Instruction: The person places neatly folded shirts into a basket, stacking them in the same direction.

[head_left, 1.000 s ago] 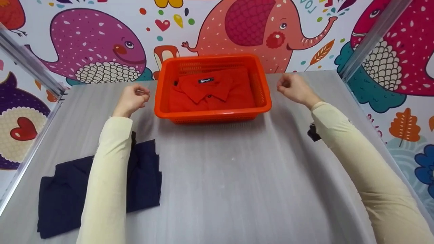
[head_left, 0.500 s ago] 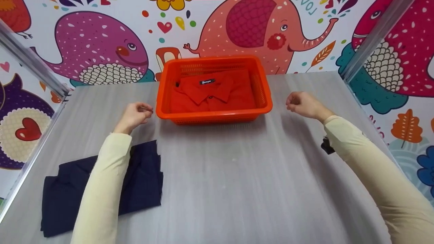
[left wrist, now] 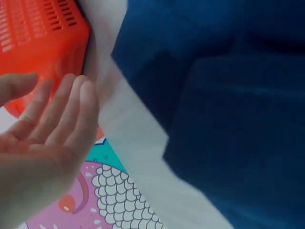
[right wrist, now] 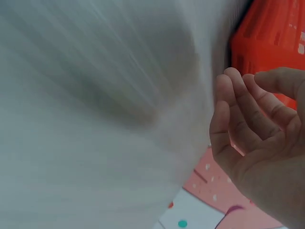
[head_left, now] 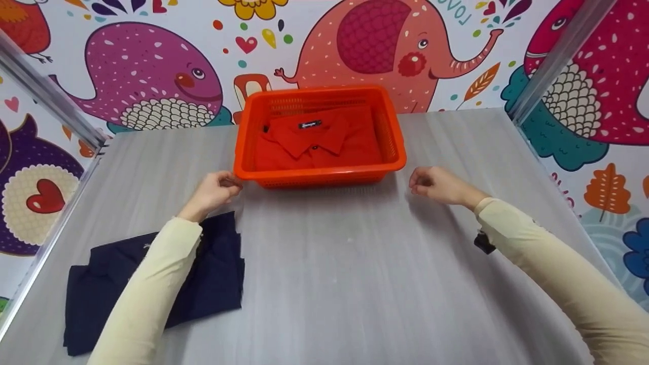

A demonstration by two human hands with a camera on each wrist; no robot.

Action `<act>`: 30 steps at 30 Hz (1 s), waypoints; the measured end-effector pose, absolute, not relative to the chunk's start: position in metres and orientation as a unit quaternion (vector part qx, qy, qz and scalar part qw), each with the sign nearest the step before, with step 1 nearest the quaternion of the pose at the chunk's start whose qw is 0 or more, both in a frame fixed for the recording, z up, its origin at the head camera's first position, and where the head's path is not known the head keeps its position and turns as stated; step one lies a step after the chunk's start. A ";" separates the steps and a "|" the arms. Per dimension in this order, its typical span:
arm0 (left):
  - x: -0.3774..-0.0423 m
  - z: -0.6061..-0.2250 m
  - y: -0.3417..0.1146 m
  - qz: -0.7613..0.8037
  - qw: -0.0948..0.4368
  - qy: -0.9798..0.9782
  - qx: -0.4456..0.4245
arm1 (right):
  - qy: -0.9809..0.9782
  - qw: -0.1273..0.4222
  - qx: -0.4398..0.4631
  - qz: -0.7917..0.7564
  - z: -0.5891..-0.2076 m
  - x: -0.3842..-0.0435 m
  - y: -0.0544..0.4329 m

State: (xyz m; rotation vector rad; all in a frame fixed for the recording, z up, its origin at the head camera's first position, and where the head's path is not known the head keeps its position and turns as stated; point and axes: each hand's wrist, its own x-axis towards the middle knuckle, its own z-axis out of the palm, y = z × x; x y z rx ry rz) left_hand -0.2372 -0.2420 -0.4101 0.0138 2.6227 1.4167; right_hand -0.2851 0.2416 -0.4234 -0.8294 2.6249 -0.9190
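An orange plastic basket (head_left: 319, 171) stands at the back of the table, holding a folded red collared shirt (head_left: 324, 139) with a dark neck label. My left hand (head_left: 213, 192) is at the basket's front left corner, fingertips right by the rim; in the left wrist view its fingers are loosely bent around nothing. Off the front right corner is my right hand (head_left: 441, 185), its fingers softly curved with nothing in them, as the right wrist view shows. A folded navy garment (head_left: 213, 274) lies under my left forearm, which hides part of it.
The grey table (head_left: 355, 284) reaches back to a wall with cartoon animals (head_left: 375, 40). Metal posts (head_left: 557, 61) rise at its back corners. A small black device (head_left: 484, 242) sits at my right wrist.
Both hands have come down from beside the basket toward its front corners. The left one has moved in close to the rim. The basket, red shirt and navy garment stay in place.
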 end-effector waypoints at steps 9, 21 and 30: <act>-0.219 -0.420 -0.249 0.497 0.094 0.862 0.008 | 0.875 0.144 -0.337 -0.317 -0.438 -0.262 0.223; -0.195 -0.428 -0.276 0.499 0.092 0.862 -0.012 | 0.855 0.171 -0.377 -0.311 -0.446 -0.239 0.208; -0.176 -0.423 -0.319 0.520 0.073 0.849 -0.046 | 0.846 0.161 -0.398 -0.316 -0.449 -0.228 0.191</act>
